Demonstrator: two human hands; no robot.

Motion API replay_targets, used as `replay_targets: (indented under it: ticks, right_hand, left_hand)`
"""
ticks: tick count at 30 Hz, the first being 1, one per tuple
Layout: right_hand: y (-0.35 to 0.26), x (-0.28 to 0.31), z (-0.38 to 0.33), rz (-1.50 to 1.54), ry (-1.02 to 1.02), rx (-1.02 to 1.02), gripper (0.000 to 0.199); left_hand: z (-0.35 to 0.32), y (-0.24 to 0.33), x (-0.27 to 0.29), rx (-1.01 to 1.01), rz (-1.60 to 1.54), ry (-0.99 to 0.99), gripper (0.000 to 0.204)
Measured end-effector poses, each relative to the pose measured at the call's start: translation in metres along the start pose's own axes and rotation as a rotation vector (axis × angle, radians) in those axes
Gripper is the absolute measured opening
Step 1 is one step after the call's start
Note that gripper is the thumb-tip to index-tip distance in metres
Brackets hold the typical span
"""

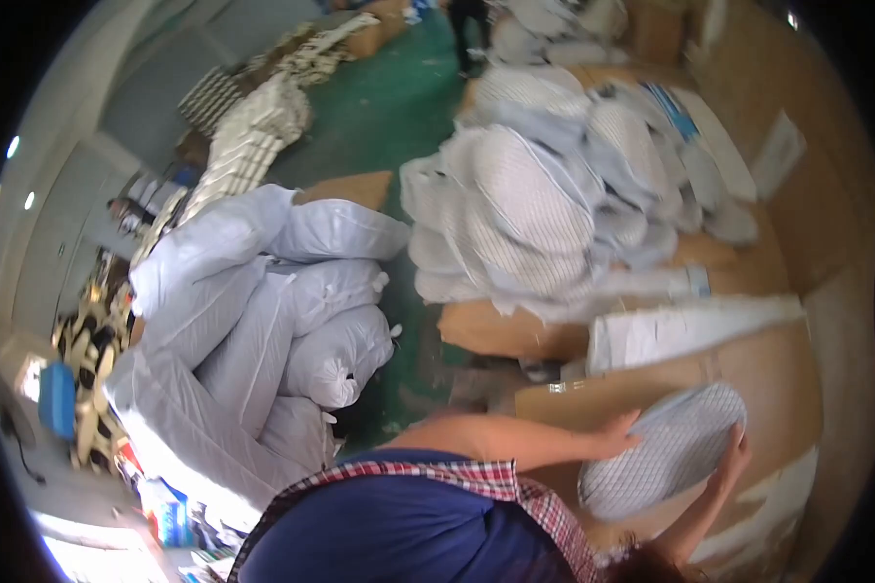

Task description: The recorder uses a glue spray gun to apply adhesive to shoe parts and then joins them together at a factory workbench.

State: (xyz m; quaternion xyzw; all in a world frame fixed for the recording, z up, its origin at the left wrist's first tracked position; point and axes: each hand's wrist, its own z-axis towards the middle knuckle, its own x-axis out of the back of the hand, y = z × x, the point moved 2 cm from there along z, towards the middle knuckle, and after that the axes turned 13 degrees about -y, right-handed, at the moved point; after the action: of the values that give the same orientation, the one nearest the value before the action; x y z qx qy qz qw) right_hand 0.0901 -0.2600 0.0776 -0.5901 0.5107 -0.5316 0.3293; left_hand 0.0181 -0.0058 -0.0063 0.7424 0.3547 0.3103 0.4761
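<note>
An oval, pale grey pad (663, 452) with a diamond-grid surface is between my hands at the lower right, over a cardboard surface. My left hand (616, 437) is at the pad's left edge, its fingers closed on the rim. On the opposite side my right hand (737, 453) grips the right edge, fingers partly hidden behind it. Ahead of my hands lies a big heap of similar oval pads (535, 189), the front ones showing the same grid lines.
Stuffed white sacks (253, 340) are piled on the left, beside a strip of green floor (360, 131). Flattened cardboard (501, 330) and a white sheet-like piece (690, 330) lie before the heap. A brown cardboard wall (836, 214) rises at right. Another person (469, 34) stands far off.
</note>
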Motion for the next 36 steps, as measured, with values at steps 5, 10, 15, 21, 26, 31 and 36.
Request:
replay_targets:
  ticks: [5, 10, 15, 21, 26, 31, 36]
  right_hand:
    - [0.05, 0.017, 0.027, -0.34, -0.022, 0.176, 0.025]
    - [0.066, 0.012, 0.008, -0.269, 0.195, 0.296, 0.028]
    - [0.019, -0.004, -0.091, -0.61, 0.479, 0.345, 0.04]
    - [0.075, -0.03, -0.268, -0.92, 0.43, -0.26, 0.061]
    - [0.09, -0.032, -0.285, -0.782, 0.63, -0.284, 0.065]
    - [0.095, -0.001, -0.305, -0.41, 0.614, -0.333, 0.065]
    - [-0.035, -0.011, -0.371, 0.131, 0.524, 0.009, 0.059]
  left_hand:
    - [-0.014, 0.03, 0.032, 0.017, 0.202, -0.024, 0.063]
    - [0.002, 0.055, 0.07, -0.161, 0.169, 0.006, 0.043]
    - [0.072, 0.126, 0.084, 0.094, 0.692, 0.3, 0.027]
    - [0.18, 0.177, 0.04, -0.477, 0.47, -0.109, 0.042]
    - [0.178, 0.2, -0.005, -0.344, 0.745, -0.414, 0.022]
    - [0.159, 0.186, -0.017, -0.51, 0.845, -0.298, 0.027]
    - [0.13, 0.179, 0.075, -0.533, 0.341, -0.279, 0.043]
